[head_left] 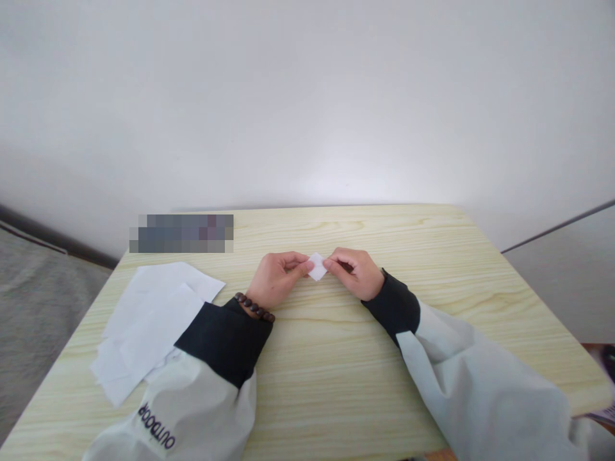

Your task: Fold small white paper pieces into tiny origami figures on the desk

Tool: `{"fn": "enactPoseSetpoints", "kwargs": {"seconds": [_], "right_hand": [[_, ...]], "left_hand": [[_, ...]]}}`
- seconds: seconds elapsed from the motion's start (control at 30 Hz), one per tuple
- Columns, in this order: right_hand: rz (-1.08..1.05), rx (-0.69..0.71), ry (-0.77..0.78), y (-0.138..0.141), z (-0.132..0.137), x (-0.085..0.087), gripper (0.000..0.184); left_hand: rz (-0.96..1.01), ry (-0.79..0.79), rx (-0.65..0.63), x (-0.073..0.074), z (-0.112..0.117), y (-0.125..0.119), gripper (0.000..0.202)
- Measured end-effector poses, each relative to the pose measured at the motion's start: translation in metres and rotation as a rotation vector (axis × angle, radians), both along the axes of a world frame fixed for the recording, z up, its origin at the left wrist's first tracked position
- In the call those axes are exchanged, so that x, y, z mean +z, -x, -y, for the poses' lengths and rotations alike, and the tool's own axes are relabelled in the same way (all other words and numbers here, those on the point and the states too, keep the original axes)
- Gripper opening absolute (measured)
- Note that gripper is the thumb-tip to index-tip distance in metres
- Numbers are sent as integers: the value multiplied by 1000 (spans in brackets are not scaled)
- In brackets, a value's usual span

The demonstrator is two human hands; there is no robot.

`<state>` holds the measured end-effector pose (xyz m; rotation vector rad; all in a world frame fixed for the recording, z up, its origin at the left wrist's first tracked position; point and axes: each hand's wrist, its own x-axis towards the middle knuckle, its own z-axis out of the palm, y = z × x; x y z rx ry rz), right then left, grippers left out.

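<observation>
A small white piece of folded paper (317, 267), diamond-shaped from here, is held just above or on the tabletop. My left hand (276, 277) pinches its left corner between thumb and fingers. On the opposite corner, my right hand (353, 272) is closed in a similar pinch. A beaded bracelet (254, 307) circles my left wrist. Left of my left forearm lies a loose pile of white paper sheets (158, 320), partly covered by the sleeve.
The pale wood-grain table (327, 384) meets a white wall (307, 102) at its far edge. A blurred-out rectangular item (182, 234) lies at the back left. Grey fabric (38, 333) shows beyond the left edge, and dark items (608, 365) sit past the right one.
</observation>
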<state>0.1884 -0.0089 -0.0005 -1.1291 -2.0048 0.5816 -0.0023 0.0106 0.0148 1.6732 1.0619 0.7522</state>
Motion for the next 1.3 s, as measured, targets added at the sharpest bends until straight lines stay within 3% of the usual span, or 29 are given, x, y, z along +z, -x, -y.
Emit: {"fn": "enactPoseSetpoints", "kwargs": {"seconds": [0.2, 0.57, 0.93, 1.3], "right_hand": [[-14, 3, 4, -1, 0, 0, 29], [36, 108, -5, -2, 0, -1, 25], [-48, -36, 18, 0, 2, 1, 30], [-20, 25, 4, -1, 1, 0, 26]], "left_hand": [[-23, 10, -15, 2, 0, 1, 35], [-131, -133, 10, 5, 1, -2, 28], [7, -13, 14, -1, 0, -3, 37], [-83, -76, 4, 0, 0, -1, 32]]}}
